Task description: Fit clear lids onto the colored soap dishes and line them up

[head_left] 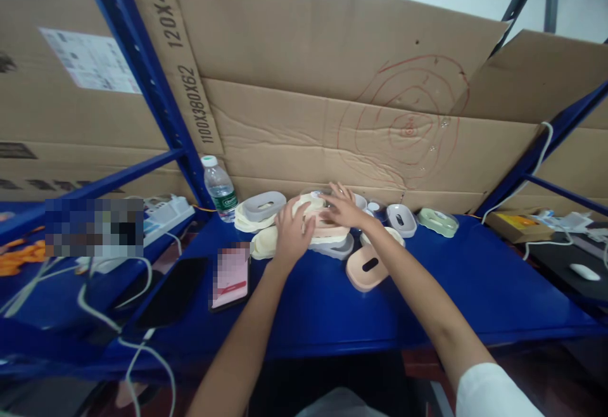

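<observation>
My left hand point(293, 232) rests on the left side of a pile of cream and pale pink plastic pieces point(327, 231), its fingers stretched and apart. Over the back of the same pile reaches my right hand point(346, 208), fingers spread; what lies under them is partly hidden. A grey plastic piece point(339, 249) sticks out beneath the pile. Just left of it are a cream piece point(264, 244) and a grey oval cover point(264, 206) lying on cream ones. Below my right forearm lies a peach cover with a dark slot point(365, 269), partly covered by the arm.
A grey slotted cover point(401, 220) and a green one point(437, 222) lie to the right on the blue table point(456, 277). At the left stand a water bottle point(220, 190), a lit phone point(231, 275), a dark tablet-like slab point(173, 291) and cables. Cardboard walls the back.
</observation>
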Available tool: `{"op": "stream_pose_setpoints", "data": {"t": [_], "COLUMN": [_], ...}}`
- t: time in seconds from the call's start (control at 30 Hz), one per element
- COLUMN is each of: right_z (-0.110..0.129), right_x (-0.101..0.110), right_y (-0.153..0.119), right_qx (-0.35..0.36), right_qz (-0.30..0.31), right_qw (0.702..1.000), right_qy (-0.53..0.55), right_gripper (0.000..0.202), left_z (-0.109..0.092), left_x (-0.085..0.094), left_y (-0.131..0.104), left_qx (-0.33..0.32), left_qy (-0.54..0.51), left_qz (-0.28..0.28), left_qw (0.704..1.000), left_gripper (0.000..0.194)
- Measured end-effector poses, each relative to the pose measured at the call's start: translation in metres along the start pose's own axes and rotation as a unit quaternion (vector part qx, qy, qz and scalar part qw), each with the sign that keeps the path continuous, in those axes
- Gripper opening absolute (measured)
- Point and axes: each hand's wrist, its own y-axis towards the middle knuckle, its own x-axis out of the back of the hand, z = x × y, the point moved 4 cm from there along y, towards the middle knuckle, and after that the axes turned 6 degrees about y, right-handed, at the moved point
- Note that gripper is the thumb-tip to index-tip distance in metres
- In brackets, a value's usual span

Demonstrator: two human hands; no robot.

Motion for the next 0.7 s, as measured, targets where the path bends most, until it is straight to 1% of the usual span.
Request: {"op": "stream_pose_setpoints", "data": {"t": [0.07,0.13,0.2,0.27,0.3,0.37,0.43,0.5,0.57,0.63,0.7], "right_z": [-0.003,-0.010,-0.027,-0.052,-0.068,-0.100,-0.130,-0.154,-0.173,-0.186,-0.194], "right_x": [0.008,0.026,0.049,0.073,0.084,0.105,0.119,0.125,0.123,0.118,0.112], "right_y": [-0.007,-0.023,-0.049,-0.078,-0.094,-0.124,-0.152,-0.177,-0.199,-0.216,-0.228], "right_qx": [-0.016,-0.010,-0.003,-0.020,-0.042,-0.101,-0.155,-0.212,-0.273,-0.330,-0.372], "right_qz": [0.000,-0.045,-0.094,-0.134,-0.153,-0.197,-0.236,-0.270,-0.299,-0.318,-0.329], "right_qw": [1.000,0.999,0.995,0.991,0.987,0.974,0.956,0.933,0.903,0.872,0.845], "right_qy": [-0.009,0.007,0.022,0.012,-0.006,-0.048,-0.081,-0.112,-0.145,-0.174,-0.200], "right_gripper": [0.067,0.063,0.058,0.053,0.051,0.052,0.056,0.060,0.060,0.059,0.059], "left_z": [-0.010,-0.015,-0.016,-0.016,-0.017,-0.019,-0.024,-0.028,-0.032,-0.035,-0.036], "left_x": [-0.007,-0.012,-0.014,-0.013,-0.013,-0.011,-0.010,-0.010,-0.010,-0.011,-0.011], "left_y": [-0.005,-0.008,-0.009,-0.009,-0.009,-0.009,-0.009,-0.010,-0.011,-0.013,-0.014], "left_qx": [-0.042,-0.065,-0.074,-0.074,-0.073,-0.072,-0.075,-0.080,-0.086,-0.089,-0.088], "left_qy": [-0.011,-0.020,-0.027,-0.035,-0.039,-0.045,-0.050,-0.053,-0.055,-0.056,-0.059], "left_qz": [0.016,0.026,0.030,0.030,0.028,0.026,0.025,0.027,0.031,0.034,0.036], "left_qw": [0.999,0.997,0.996,0.996,0.996,0.996,0.996,0.995,0.994,0.994,0.994], "left_gripper": [0.041,0.041,0.040,0.040,0.039,0.038,0.036,0.034,0.031,0.030,0.030]}}
